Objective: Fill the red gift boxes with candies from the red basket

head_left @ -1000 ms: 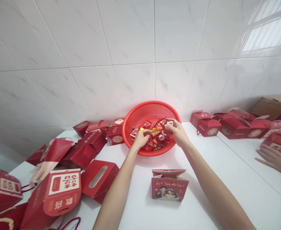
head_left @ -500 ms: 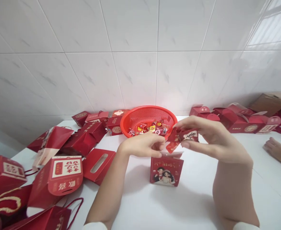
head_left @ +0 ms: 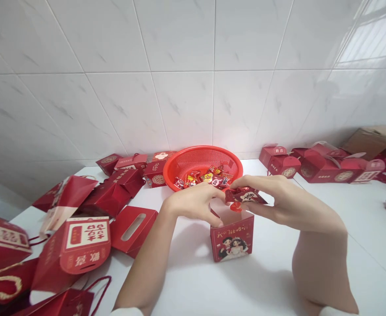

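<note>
R hand (head_left: 278, 199) pinches wrapped candies (head_left: 248, 196) just over open box (head_left: 234, 243). Box sits btwn hands; L hand (head_left: 193, 202) pinches its L rim.

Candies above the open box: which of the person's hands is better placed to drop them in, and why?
Likely the right hand: it holds candies over the open top of the box, while the left hand is at the box's left edge.

Chinese characters on red packaging.
歡喜 reads on the large red cardboard box with a rounded flap (head_left: 71, 252) and the small red cardboard box near the wall (head_left: 280, 164); gold 我们结婚啦 tops the upright red cartoon-couple box (head_left: 232, 241).
</note>
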{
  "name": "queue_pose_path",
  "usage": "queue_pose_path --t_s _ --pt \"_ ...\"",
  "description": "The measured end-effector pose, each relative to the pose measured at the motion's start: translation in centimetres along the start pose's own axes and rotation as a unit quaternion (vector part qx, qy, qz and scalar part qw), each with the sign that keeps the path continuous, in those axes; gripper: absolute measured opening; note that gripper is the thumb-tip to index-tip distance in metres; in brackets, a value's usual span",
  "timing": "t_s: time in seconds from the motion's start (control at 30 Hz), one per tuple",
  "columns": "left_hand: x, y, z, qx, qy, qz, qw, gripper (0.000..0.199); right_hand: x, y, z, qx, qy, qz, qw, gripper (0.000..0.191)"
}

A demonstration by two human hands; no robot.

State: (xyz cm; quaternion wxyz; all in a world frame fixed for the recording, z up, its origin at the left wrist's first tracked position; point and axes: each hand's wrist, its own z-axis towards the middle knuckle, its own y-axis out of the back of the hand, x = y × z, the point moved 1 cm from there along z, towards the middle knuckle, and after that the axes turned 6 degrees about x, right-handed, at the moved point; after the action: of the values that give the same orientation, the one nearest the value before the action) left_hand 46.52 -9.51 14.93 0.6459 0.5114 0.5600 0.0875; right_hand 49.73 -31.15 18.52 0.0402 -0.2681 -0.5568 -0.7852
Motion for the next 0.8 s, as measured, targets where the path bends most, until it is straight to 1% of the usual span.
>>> queue_pose_path --t_s 0.07,0.17,0.23,0.33,0.47,0.53,0.6,0.67,0.7,0.73,0.8 --pt "-0.3 0.0 -0.1 0.012 0.004 0.004 1.0 0.022 0.1 -0.1 0.1 0.025 -0.009 -0.017 1.0 0.024" --pt "-0.6 0.1 -0.3 0.021 0.012 0.009 1.0 0.029 -0.1 -0.4 0.3 0.064 0.004 -0.025 0.998 0.023" --pt "-0.6 0.2 -0.3 0.025 0.009 0.011 1.0 0.037 -0.4 -0.7 0.5 0.075 0.008 -0.028 0.997 0.024" --pt "-0.6 0.2 -0.5 0.032 0.017 0.023 0.999 0.047 -0.7 -1.1 0.7 0.059 0.001 -0.041 0.997 0.024" --pt "-0.6 0.1 -0.6 0.03 0.049 0.048 0.997 0.048 -0.4 -0.9 0.7 0.016 0.004 -0.047 0.999 0.026" --pt "-0.6 0.1 -0.5 0.025 0.047 0.056 0.997 0.044 -0.1 -0.5 0.5 -0.011 0.005 -0.047 0.999 0.032" --pt "-0.7 0.0 -0.4 0.016 0.031 0.06 0.998 0.035 0.0 -0.2 0.3 -0.023 -0.006 -0.05 0.998 0.046" --pt "-0.7 0.1 -0.4 -0.013 0.01 0.055 0.998 0.027 -0.2 0.0 0.0 -0.012 -0.028 -0.055 0.998 0.061" --pt "-0.7 0.3 -0.5 -0.039 -0.001 0.048 0.998 0.025 -0.4 0.0 -0.1 -0.002 -0.039 -0.058 0.998 0.067" --pt "-0.7 0.4 -0.7 -0.073 -0.012 0.039 0.997 0.025 -0.6 0.0 -0.1 0.006 -0.048 -0.059 0.997 0.071" --pt "-0.6 0.9 -1.2 -0.152 -0.032 0.015 0.988 0.028 -1.2 0.0 0.0 0.009 -0.062 -0.056 0.996 0.072"
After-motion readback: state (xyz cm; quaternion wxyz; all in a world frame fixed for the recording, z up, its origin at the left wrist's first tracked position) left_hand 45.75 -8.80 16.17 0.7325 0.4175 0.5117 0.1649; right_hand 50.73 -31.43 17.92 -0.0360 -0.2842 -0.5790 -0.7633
